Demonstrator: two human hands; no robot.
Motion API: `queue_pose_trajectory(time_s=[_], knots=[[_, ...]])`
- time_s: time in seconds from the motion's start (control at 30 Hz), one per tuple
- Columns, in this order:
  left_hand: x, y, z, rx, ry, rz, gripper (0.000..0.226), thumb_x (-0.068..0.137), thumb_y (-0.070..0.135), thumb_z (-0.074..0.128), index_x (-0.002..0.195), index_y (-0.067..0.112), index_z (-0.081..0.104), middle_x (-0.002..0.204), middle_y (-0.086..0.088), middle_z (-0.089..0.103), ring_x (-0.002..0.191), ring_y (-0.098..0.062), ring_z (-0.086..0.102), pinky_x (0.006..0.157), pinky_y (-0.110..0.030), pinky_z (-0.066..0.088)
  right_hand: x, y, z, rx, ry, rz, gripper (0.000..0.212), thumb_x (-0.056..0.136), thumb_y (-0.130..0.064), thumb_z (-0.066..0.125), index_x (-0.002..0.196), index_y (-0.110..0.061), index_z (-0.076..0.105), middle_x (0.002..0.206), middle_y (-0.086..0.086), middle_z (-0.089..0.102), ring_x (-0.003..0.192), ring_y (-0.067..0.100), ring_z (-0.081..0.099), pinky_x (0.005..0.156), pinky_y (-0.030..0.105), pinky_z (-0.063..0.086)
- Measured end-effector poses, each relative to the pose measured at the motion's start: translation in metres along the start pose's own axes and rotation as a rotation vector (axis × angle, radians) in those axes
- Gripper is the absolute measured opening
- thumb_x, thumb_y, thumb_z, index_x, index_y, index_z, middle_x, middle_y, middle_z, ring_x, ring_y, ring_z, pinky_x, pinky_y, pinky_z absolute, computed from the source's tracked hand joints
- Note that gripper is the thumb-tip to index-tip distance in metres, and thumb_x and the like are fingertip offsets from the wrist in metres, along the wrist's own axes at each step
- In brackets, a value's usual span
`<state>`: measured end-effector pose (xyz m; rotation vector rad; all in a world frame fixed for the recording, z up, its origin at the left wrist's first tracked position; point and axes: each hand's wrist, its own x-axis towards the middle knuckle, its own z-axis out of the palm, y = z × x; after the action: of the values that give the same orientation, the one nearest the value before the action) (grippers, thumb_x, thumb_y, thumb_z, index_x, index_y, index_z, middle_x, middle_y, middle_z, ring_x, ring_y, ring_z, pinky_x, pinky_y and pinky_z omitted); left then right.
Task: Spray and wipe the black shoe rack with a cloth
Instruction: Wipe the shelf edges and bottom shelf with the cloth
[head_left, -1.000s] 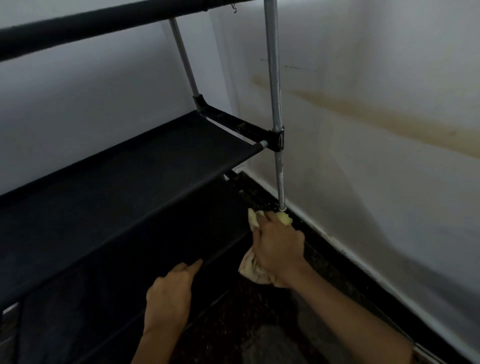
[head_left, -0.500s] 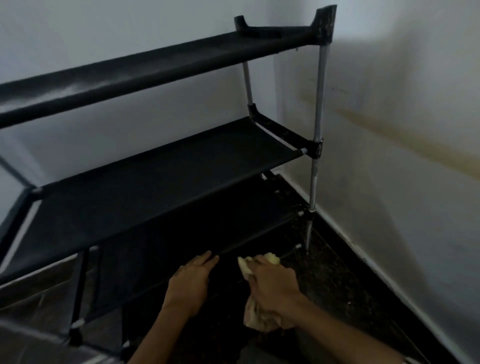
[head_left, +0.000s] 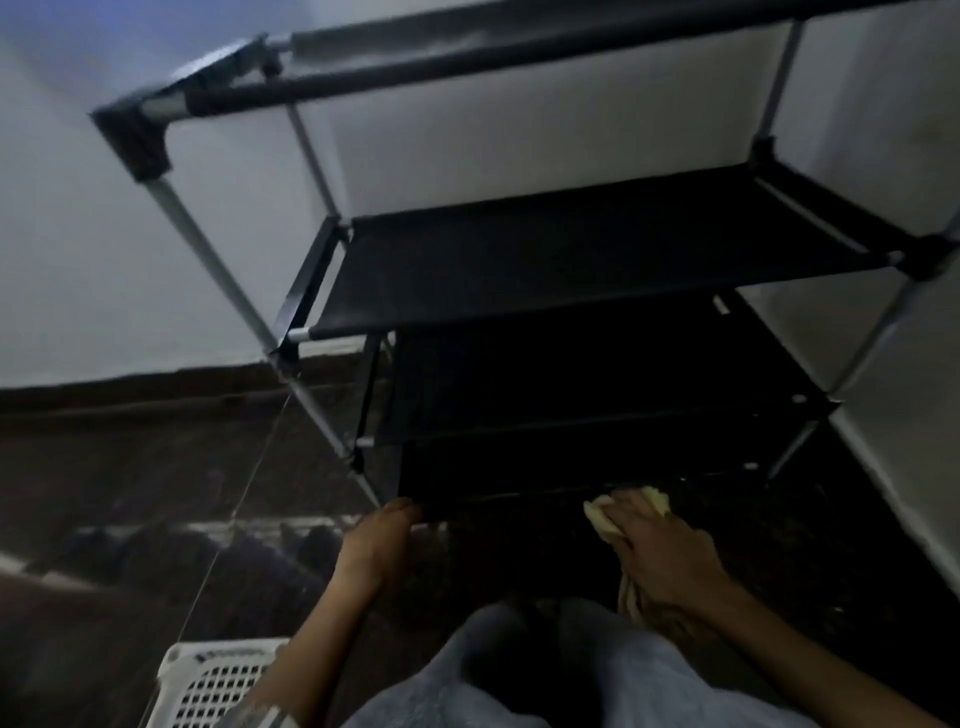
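The head view looks down on the black shoe rack, which stands in a corner with a pale wall behind it and another on its right side, its dark fabric shelves stacked between grey metal poles. At the front edge of the rack's lowest shelf, toward the right, the right hand lies palm down on a pale yellow cloth, fingers held close together and bent over the bunched fabric, pressing it against the shelf's front bar; part of the cloth shows past the fingertips and more hangs below the wrist. Toward the left end of that same front edge, just beside the rack's front left leg, the left hand reaches in with its fingertips touching the edge; the fingers lie together, and whether they curl under the bar cannot be told in the dim light. Below the rack, at the bottom of the view, the person's knees in light grey trousers fill the space between the two forearms. To the lower left of the rack a white plastic basket with a gridded wall sits on the dark floor.
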<state>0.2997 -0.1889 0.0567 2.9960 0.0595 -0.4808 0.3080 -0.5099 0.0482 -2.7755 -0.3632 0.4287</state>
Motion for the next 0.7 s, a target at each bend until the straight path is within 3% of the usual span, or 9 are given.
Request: queue_pose_trajectory(time_s=[0.1,0.23,0.3,0.4,0.5,0.6,0.7], knots=[[0.002,-0.013,0.015,-0.057,-0.077,-0.033,0.04,0.095,0.019,0.037,0.133,0.025,0.046,0.138,-0.006,0.049,0.118,-0.029,0.054,0.089,-0.038,0.047,0.028,-0.026,0.012,-0.054,-0.047,-0.131,0.037,0.097,-0.038,0.042,0.134,-0.043,0.046,0.156,0.002,-0.004,0.124,0.03,0.04,0.101,0.033,0.038],[0.015,-0.025,0.038,-0.146,-0.084,-0.061,0.039,0.094,0.024,0.04,0.133,0.02,0.043,0.139,-0.011,0.047,0.12,-0.034,0.052,0.094,-0.043,0.046,0.063,-0.06,0.035,-0.063,-0.102,-0.281,0.04,0.096,-0.032,0.047,0.135,-0.043,0.044,0.153,0.008,0.014,0.122,0.032,0.039,0.1,0.033,0.033],[0.025,-0.028,0.048,-0.191,-0.028,-0.069,0.04,0.094,0.023,0.044,0.134,0.018,0.042,0.141,-0.009,0.045,0.12,-0.033,0.051,0.094,-0.045,0.046,0.079,-0.077,0.05,-0.149,-0.101,-0.363,0.042,0.096,-0.03,0.047,0.136,-0.044,0.042,0.152,0.007,0.013,0.124,0.031,0.033,0.101,0.035,0.028],[0.046,-0.027,0.059,-0.306,0.011,-0.11,0.059,0.093,0.02,0.048,0.146,0.014,0.023,0.149,-0.009,0.034,0.128,-0.031,0.044,0.099,-0.045,0.042,0.101,-0.102,0.074,-0.288,-0.004,-0.528,0.038,0.096,-0.031,0.041,0.132,-0.041,0.047,0.156,0.007,0.008,0.129,0.032,0.029,0.101,0.04,0.026],[0.062,-0.026,0.068,-0.515,0.069,-0.195,0.076,0.091,0.014,0.05,0.151,0.016,0.003,0.147,-0.01,0.039,0.127,-0.028,0.047,0.1,-0.047,0.042,0.123,-0.129,0.097,-0.361,0.055,-0.608,0.036,0.097,-0.033,0.038,0.129,-0.037,0.052,0.157,0.006,0.012,0.131,0.035,0.03,0.101,0.043,0.03],[0.068,-0.024,0.077,-0.619,0.134,-0.266,0.075,0.092,0.01,0.048,0.15,0.013,0.002,0.145,-0.01,0.042,0.125,-0.028,0.049,0.099,-0.048,0.042,0.143,-0.144,0.118,-0.479,0.073,-0.609,0.037,0.097,-0.035,0.041,0.133,-0.036,0.049,0.157,0.0,0.015,0.132,0.034,0.03,0.103,0.042,0.031],[0.073,-0.024,0.08,-0.554,0.182,-0.302,0.072,0.09,0.012,0.051,0.149,0.014,0.009,0.141,-0.009,0.047,0.12,-0.03,0.053,0.096,-0.048,0.045,0.149,-0.137,0.13,-0.416,0.07,-0.443,0.044,0.098,-0.039,0.035,0.142,-0.037,0.034,0.153,0.002,0.024,0.126,0.034,0.036,0.101,0.047,0.031]])
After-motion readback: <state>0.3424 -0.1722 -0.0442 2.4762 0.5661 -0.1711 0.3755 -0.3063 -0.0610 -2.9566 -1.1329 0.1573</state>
